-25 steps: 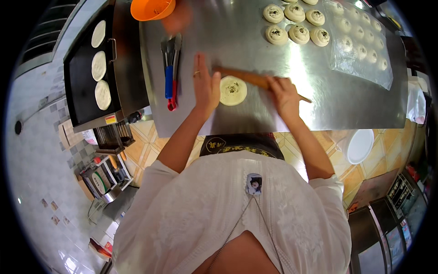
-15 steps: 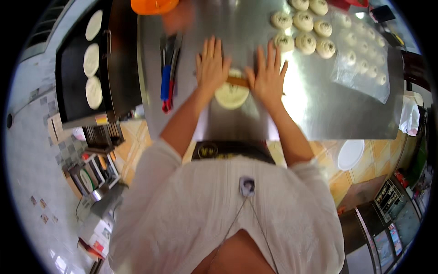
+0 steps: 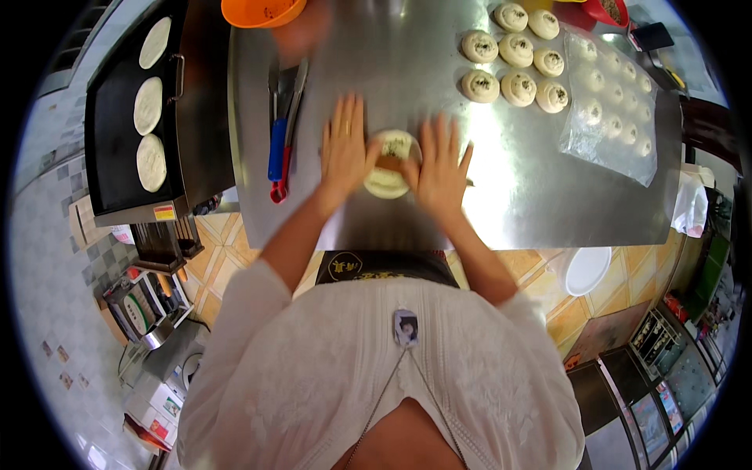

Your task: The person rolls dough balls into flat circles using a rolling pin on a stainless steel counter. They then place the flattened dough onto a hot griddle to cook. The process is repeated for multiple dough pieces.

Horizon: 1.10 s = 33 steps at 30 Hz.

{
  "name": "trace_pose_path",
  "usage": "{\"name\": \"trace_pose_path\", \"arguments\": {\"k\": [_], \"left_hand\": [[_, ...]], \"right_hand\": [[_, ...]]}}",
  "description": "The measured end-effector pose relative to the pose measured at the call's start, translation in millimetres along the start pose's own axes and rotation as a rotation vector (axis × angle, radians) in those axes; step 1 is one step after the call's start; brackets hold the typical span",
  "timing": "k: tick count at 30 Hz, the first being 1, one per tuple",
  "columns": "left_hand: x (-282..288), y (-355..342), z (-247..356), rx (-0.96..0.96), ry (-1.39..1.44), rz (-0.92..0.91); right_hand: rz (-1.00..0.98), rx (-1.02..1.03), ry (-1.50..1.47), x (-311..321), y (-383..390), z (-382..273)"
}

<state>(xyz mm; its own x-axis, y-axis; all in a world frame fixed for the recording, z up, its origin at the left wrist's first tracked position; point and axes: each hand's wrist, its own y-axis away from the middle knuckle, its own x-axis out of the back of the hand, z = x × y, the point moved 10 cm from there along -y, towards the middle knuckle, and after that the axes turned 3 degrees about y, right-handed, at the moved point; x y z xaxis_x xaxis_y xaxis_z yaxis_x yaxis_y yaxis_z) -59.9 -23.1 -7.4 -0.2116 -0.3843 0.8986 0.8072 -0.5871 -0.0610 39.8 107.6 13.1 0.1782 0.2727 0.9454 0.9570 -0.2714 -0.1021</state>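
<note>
A brown wooden rolling pin (image 3: pixel 389 163) lies across a flat round of pale dough (image 3: pixel 385 187) with dark flecks on its top. My left hand (image 3: pixel 345 149) rests flat over the pin's left end, fingers stretched away from me. Over the right end lies my right hand (image 3: pixel 440 172), flat too, its fingertips blurred by motion. The palms hide most of the pin; a tip shows past my right hand. Farther right sit several rounded dough pieces (image 3: pixel 517 49) topped with dark specks.
Left of my hands lie blue-handled tongs (image 3: pixel 277 149) and a red-handled tool (image 3: pixel 280 190). An orange bowl (image 3: pixel 262 11) stands beyond them. Several dough balls lie under a plastic sheet (image 3: pixel 615 102) at right. A black griddle (image 3: pixel 117 149) with three flat dough rounds (image 3: pixel 147 106) stands at left.
Both hands have come toward me, and the rolling pin has moved nearer across the dough round. The whole view has shifted slightly.
</note>
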Motion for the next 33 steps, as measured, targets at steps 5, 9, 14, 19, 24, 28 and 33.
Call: {"name": "trace_pose_path", "arguments": {"k": [5, 9, 14, 19, 24, 28, 33], "left_hand": [[-6.9, 66.8, 7.9, -0.068, 0.045, -0.080], [4.7, -46.1, -3.1, -0.053, 0.054, 0.128], [-23.1, -8.9, 4.7, -0.128, -0.004, -0.206], [-23.9, -8.3, 31.1, -0.001, 0.171, -0.394], [-8.4, -17.2, 49.3, 0.124, 0.362, -0.610], [22.7, 28.4, 22.8, 0.611, 0.585, -0.702], [-0.5, 60.5, -22.0, 0.201, -0.009, -0.289]], "right_hand": [[-0.232, 0.012, 0.015, -21.2, 80.2, -13.3], [0.178, -0.125, 0.018, 21.2, -49.3, 30.8], [0.035, 0.019, -0.084, 2.2, 23.9, 5.2], [0.032, 0.044, -0.089, 16.3, 71.4, 4.3], [0.051, 0.174, -0.243, 65.2, 82.8, -9.5], [0.048, 0.241, -0.277, 96.3, 96.0, -23.4], [-0.057, 0.152, -0.186, 46.7, 93.5, -13.4]]}}
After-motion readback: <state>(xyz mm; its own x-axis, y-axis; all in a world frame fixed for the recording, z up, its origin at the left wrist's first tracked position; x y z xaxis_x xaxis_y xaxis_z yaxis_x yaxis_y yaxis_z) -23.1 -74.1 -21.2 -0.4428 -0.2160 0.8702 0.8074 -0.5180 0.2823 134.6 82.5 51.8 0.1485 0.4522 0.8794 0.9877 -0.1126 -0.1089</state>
